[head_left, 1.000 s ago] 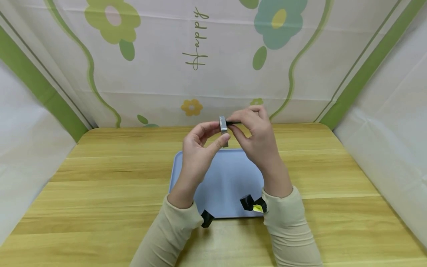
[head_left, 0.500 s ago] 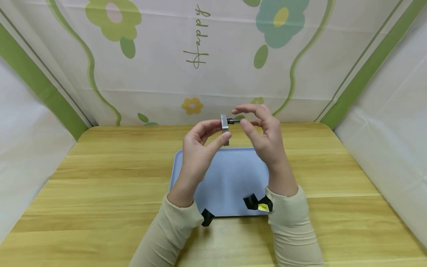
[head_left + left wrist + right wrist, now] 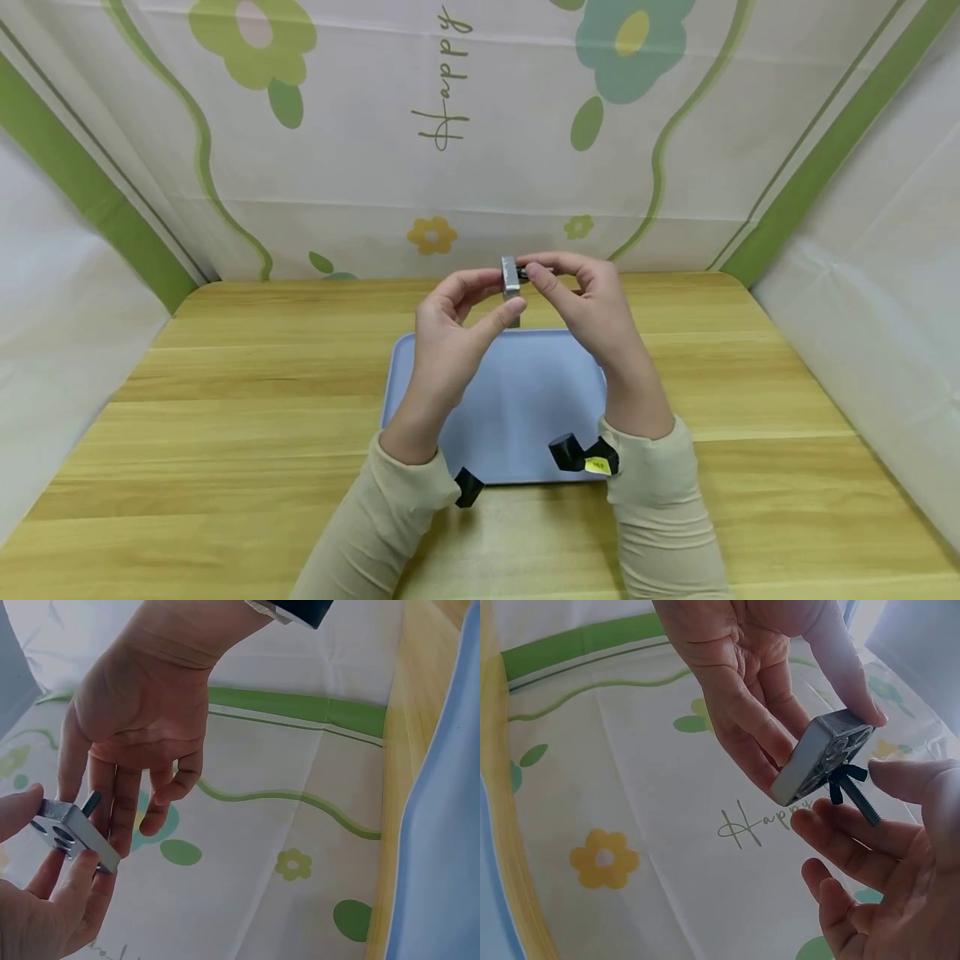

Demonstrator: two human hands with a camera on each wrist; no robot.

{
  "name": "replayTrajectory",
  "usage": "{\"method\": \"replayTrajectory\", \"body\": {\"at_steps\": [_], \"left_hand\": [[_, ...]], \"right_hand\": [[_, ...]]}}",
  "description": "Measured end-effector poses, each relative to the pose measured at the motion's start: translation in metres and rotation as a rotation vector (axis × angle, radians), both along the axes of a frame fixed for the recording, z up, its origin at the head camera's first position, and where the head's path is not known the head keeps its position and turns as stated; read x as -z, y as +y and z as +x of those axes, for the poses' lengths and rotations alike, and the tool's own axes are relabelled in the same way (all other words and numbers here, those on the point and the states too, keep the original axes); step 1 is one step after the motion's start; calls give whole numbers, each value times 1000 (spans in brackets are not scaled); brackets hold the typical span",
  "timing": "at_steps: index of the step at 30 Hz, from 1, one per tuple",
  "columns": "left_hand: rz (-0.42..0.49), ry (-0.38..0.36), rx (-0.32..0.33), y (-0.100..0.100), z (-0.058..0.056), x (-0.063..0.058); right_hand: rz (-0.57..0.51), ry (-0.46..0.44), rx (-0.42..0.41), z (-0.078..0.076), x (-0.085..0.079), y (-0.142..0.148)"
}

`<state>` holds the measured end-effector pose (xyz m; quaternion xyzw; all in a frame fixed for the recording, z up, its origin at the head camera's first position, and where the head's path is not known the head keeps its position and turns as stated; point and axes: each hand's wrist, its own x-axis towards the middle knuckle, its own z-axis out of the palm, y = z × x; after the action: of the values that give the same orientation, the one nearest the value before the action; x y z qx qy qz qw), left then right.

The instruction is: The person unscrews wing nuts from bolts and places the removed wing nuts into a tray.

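Observation:
Held up above the tray, a small silver metal block sits between the thumb and fingers of my left hand. Round holes show in its face in the left wrist view. From its other side a threaded bolt sticks out toward my right hand, and a dark wing nut is on that bolt, close against the block. My right thumb and fingers are bent around the wing nut from both sides, the thumb tip right at one wing.
A light blue tray lies under the hands on the wooden table. A white cloth printed with flowers stands behind the table, with plain white sides at left and right. Black cameras are strapped at both wrists.
My right hand let its fingers spread away from the bolt, then came back in around the wing nut. My left hand keeps the block up, shifted slightly right.

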<state>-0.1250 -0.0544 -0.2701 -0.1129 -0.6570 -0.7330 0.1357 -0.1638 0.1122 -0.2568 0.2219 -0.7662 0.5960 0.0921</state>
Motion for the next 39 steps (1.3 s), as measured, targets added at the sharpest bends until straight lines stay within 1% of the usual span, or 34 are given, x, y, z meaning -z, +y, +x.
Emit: {"method": "replayTrajectory", "body": {"at_steps": [4,7,13,18,21,28,31,33,36,39], "left_hand": [[3,5,8,0,0,-1],[5,4,13,0,0,-1],[3,-1,18,-1,1,-2],[6,1,18,-1,2,-3],[9,9,20,-2,2,-3],[13,10,17,-3,1,-3],[10,4,11,-2,1,-2],[5,0,11,-2,1,-2],[-10,-2,9,0,2,-2],[-19,-1,10,1,3,-2]], "right_hand": [[17,3,-4,1,-1,2],[21,24,-13,1,-1,3],[18,114,-8,2,-2,1],[23,192,27,3,-2,-1],[27,222,46,4,-1,-2],[22,238,42,5,-2,-1],[-19,201,26,5,-3,0],[-54,155,32,4,-3,0],[-89,37,71,4,-4,1],[-80,-107,107,3,-4,3]]}}
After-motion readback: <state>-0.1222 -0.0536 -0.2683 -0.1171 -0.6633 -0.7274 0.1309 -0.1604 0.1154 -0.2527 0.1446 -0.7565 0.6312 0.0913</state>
